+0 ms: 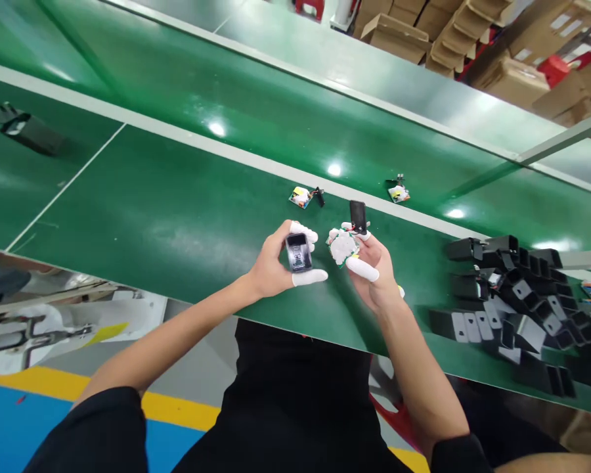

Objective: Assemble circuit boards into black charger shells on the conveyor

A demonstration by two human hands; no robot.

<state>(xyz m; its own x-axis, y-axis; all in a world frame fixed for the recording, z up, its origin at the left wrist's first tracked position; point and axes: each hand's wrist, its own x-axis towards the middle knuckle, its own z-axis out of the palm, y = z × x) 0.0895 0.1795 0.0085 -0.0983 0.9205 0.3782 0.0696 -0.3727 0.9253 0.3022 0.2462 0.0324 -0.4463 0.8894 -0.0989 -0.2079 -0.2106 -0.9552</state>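
1. Left of the circuit board [343,247], and a little apart from it, the left hand [274,268] holds a black case [299,253]. Its fingers and thumb close around the sides, and the hollow inside of the case faces up toward the view.
2. At the circuit board itself, the right hand [377,272] grips from the right, with the thumb along the near edge and other fingers at the far side. White lumpy filler covers much of the board's upper face.
3. Just beyond the circuit board stands a black end piece [358,215], joined to it by thin wires; whether the fingers also pinch this piece, I cannot tell.
4. Beyond the circuit board and to its left, a spare board [300,196] lies on the green table [201,210] with a small black part beside it.
5. Farther beyond the circuit board, to its right, rests another board [398,192].
6. Well to the right of the circuit board, a pile of black cases [522,295] lies jumbled, some with open ends showing.
7. Far to the left of the circuit board is a blurred black box [32,133] with prongs.
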